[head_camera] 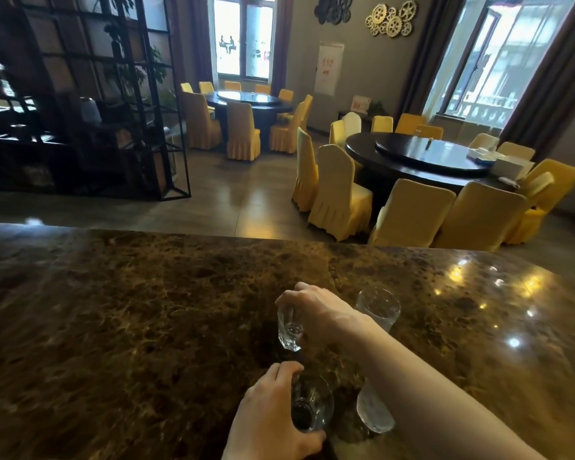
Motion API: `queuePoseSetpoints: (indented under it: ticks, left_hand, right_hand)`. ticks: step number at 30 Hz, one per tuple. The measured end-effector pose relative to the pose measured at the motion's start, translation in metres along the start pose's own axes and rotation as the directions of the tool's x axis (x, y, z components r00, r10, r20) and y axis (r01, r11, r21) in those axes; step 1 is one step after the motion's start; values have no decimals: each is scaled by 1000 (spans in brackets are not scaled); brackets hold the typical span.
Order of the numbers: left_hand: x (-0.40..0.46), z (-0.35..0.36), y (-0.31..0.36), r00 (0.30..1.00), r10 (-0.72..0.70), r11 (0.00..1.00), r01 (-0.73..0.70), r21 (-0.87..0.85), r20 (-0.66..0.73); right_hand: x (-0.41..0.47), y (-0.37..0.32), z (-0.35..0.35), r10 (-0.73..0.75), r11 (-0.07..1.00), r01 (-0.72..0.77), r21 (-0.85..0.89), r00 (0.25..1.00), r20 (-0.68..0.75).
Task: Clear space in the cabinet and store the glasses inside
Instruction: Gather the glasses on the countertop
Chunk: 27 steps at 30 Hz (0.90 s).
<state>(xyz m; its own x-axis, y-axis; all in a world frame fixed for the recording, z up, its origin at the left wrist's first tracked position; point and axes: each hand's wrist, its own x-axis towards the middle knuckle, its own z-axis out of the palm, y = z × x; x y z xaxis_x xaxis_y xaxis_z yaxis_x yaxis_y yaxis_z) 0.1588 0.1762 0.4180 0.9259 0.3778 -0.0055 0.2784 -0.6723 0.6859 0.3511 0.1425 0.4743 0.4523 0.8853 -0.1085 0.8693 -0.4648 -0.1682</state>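
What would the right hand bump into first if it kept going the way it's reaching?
The right hand, gripping a small clear faceted glass, points up-left across the brown marbled stone counter. That stretch looks bare to the far edge, so it probably meets nothing, though depth is hard to judge here.

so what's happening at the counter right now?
A person stands at a dark brown marble counter with four clear glasses on it. The right hand grips a small faceted clear glass from above; the left hand holds a wider clear tumbler. Two tall clear glasses stand untouched, one behind the right wrist, one under the forearm. No cabinet is in view.
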Motion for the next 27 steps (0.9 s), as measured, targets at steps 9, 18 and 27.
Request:
queuePoseSetpoints:
  ticks: [9, 18, 27]
  left_hand:
    - [-64, -34, 19, 993, 106, 994, -106, -11, -43]
    - [-162, -8, 57, 988, 35, 999, -31, 29, -149]
    - [-263, 60, 95, 977, -50, 997, 61, 47, -209]
  right_hand:
    - [-75, -32, -49, -15, 1000, 14, -2, 995, -97]
    - [-181, -59, -57, -132, 991, 134, 6, 984, -121]
    - [-315, -60, -13, -171, 984, 174, 25, 981, -89]
